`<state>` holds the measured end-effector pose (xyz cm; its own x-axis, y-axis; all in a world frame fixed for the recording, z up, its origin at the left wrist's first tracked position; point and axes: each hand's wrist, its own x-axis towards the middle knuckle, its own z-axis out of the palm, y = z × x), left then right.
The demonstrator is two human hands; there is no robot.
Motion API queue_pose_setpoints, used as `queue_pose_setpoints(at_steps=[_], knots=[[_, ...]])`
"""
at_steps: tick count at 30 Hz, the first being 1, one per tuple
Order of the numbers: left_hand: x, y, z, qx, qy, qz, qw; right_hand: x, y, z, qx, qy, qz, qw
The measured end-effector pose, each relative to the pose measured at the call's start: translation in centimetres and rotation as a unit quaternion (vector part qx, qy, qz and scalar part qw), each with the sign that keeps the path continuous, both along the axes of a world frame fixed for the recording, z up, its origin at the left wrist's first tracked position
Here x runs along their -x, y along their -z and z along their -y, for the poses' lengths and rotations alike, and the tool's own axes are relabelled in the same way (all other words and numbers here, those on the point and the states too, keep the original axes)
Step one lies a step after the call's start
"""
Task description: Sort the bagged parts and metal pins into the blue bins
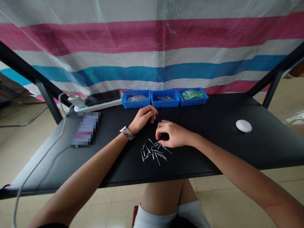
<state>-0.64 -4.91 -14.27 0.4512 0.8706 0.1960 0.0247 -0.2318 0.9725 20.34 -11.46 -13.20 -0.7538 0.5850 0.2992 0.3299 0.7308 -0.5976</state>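
A loose pile of blind rivets [153, 152] lies on the black table, their thin silver pins pointing in many directions. At the pile's far right edge, my right hand [174, 134] has its thumb and forefinger bent, with a small gap between their tips. The fingertips are close to the nearest rivets. My left hand [145, 116], with a woven band at the wrist, is just in front of the blue bins. Its fingers curl inward, and what they may hold is hidden. More rivets [165, 98] lie in the middle blue bin [165, 104].
The left blue bin [136, 104] holds clear plastic bags; the right one [194, 101] holds green packets. A power strip [98, 105] carries a dark phone [103, 97] and a charger [77, 100]. A blurred-out device [85, 129] lies left, and a white oval object [243, 126] right.
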Motion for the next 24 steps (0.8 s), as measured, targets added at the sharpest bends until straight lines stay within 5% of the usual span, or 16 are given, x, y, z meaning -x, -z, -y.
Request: queue_pose_setpoints(at_steps=[24], knots=[[-0.04, -0.18, 0.05, 0.000, 0.001, -0.013, 1.000, 0.43, 0.71, -0.24, 0.029, 0.064, -0.026, 0.997]])
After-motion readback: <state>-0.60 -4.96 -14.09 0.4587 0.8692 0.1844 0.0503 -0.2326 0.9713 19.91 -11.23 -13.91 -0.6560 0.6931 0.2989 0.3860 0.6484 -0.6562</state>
